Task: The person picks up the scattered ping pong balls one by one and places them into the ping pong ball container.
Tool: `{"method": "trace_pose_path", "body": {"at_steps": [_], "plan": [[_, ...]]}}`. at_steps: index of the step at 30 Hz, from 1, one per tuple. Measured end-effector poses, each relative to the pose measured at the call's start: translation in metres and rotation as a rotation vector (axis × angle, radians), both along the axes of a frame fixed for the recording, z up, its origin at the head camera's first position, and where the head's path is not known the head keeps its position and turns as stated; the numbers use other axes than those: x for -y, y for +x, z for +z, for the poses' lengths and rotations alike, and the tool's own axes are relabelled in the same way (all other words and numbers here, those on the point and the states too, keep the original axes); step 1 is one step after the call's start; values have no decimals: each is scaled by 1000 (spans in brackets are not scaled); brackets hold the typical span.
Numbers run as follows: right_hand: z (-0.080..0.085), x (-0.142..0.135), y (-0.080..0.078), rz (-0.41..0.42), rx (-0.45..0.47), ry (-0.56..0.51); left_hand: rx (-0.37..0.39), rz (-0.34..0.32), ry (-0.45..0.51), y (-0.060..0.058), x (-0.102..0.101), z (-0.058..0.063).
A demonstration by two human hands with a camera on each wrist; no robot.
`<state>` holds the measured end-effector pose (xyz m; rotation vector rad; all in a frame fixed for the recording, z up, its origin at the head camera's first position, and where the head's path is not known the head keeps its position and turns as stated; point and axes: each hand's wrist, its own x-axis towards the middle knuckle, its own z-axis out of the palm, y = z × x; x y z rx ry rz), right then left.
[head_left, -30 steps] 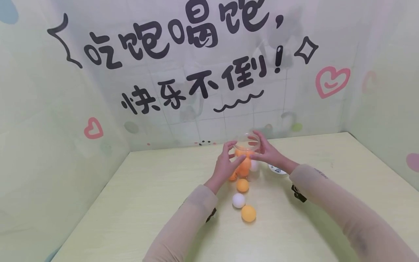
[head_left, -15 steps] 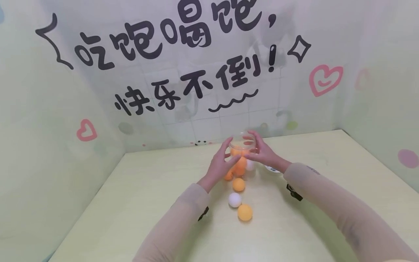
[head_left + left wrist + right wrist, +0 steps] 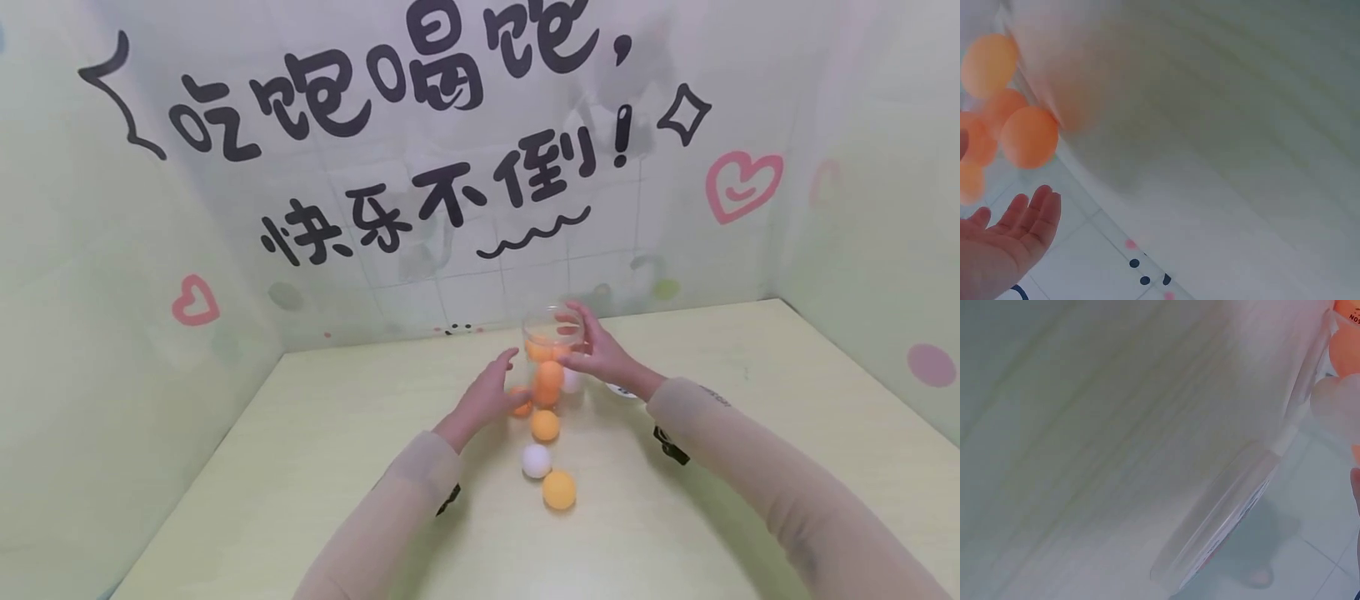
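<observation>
A clear jar point(image 3: 534, 327) holding several orange table tennis balls point(image 3: 550, 375) and a white one stands upright at the back of the table. My right hand point(image 3: 606, 350) grips its right side near the rim. Beside the jar's lower left, my left hand point(image 3: 486, 397) is apart from the rim, its fingers extended in the left wrist view point(image 3: 1016, 244). Its thumb overlaps the area of an orange ball point(image 3: 519, 405) at the jar's foot. In front lie a yellow-orange ball point(image 3: 545, 426), a white ball point(image 3: 536, 461) and another yellow-orange ball point(image 3: 559, 491).
A round white lid point(image 3: 1216, 525) lies on the table right of the jar, mostly behind the right forearm in the head view. The printed back wall point(image 3: 502, 292) rises close behind the jar, with side walls left and right.
My left hand has let go of the jar's left side and moved down and left. My right hand keeps its grip. The jar and loose balls stay in place; the head view shifted slightly.
</observation>
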<state>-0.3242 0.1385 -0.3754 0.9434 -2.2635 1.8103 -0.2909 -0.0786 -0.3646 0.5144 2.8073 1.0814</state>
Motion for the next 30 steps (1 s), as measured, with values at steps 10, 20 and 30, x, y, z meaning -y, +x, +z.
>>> {"method": "trace_pose_path", "body": {"at_steps": [10, 20, 30], "plan": [[0, -1, 3, -7, 3, 0, 46, 7, -96, 1, 0, -10], [0, -1, 2, -4, -7, 8, 60, -1, -97, 0, 0, -11], [0, -1, 1, -17, 34, 28, 120, -5, -83, -2, 0, -14]]}}
